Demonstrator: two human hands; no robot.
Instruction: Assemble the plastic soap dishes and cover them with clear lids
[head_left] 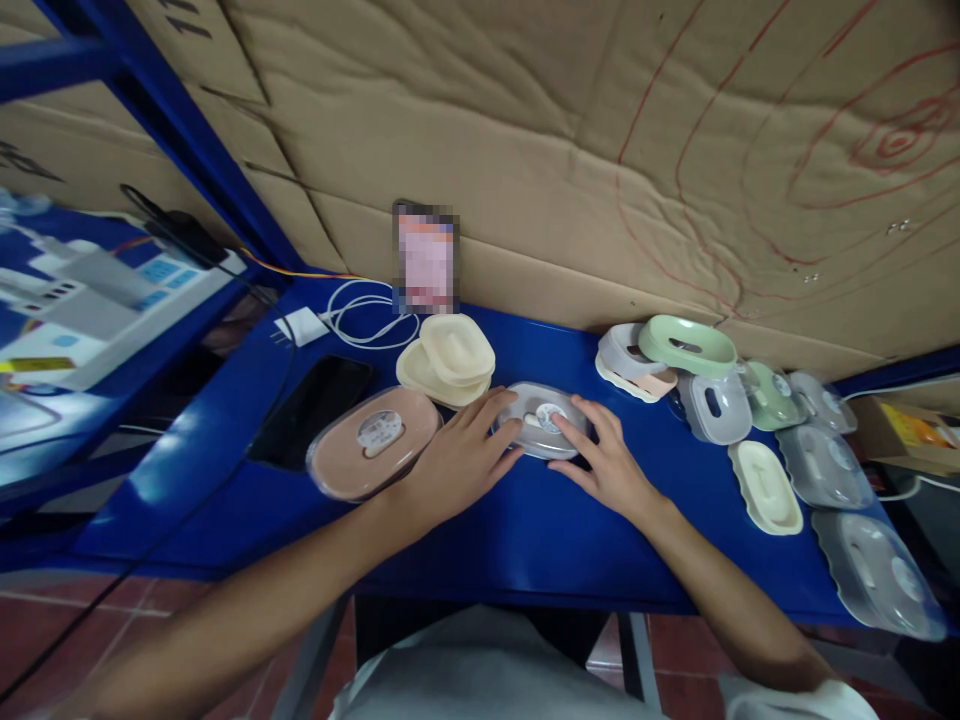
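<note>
A grey oval soap dish (534, 447) with a clear cover and a round white label lies in front of me on the blue table. My left hand (466, 450) grips its left end, thumb at the near side and fingers over the far side. At the right end, my right hand (609, 455) holds it too, with one finger at the label. To the left of my left hand lies a larger pink oval soap dish (352, 455), also covered and labelled. Just behind are cream oval trays (457, 350), one stacked on another.
Green (694, 345) and grey dishes (718, 410) stand at the back right, near a cream tray (765, 487) and clear-covered dishes (874, 570). A black phone (311, 410), charger (302, 325) and cable lie left. Another phone (426, 258) leans on the cardboard wall (525, 180).
</note>
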